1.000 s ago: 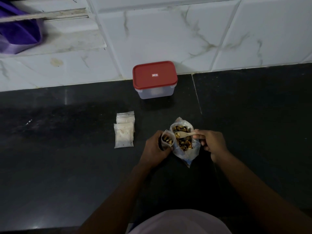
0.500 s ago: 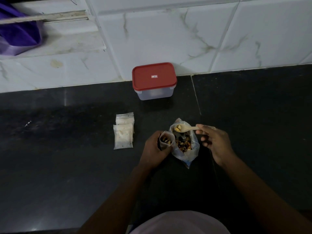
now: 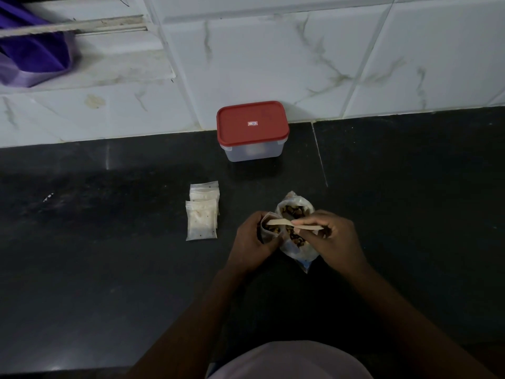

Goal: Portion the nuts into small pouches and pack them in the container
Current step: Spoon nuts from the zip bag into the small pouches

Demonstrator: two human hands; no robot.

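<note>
The tiled wall [image 3: 273,50] fills the upper frame, and a purple cloth [image 3: 32,56] is cut off at the upper left. Below it, the dark bench [image 3: 109,269] takes up the rest.

The container [image 3: 252,149] is set against the wall at upper centre, with its red lid [image 3: 252,124] on. Nothing certain can be made out through its cloudy side, so packing is judged not yet begun.

At centre, the left hand [image 3: 254,242] is wrapped round an open pouch [image 3: 264,225], which is kept upright and touching the bag [image 3: 296,251] of nuts [image 3: 293,212]. The right hand [image 3: 330,236] overlaps the bag, and the spoon [image 3: 278,222] is pinched by its handle between that hand's fingers [image 3: 303,222].

Half a second ago the loaded spoon was raised over the bag's mouth. Now it has been swung left, and its bowl is laid across the pouch's mouth. A further spoonful is therefore judged to be going in, with sealing and the remaining portions still ahead.

A stack of flat pouches [image 3: 202,214] is left of the hands, well apart from them.

The light is dim. It cannot be told whether nuts remain on the spoon or how full the pouch is. The number of pouches in the stack cannot be counted, and the bag's right side is hidden by the right hand.
</note>
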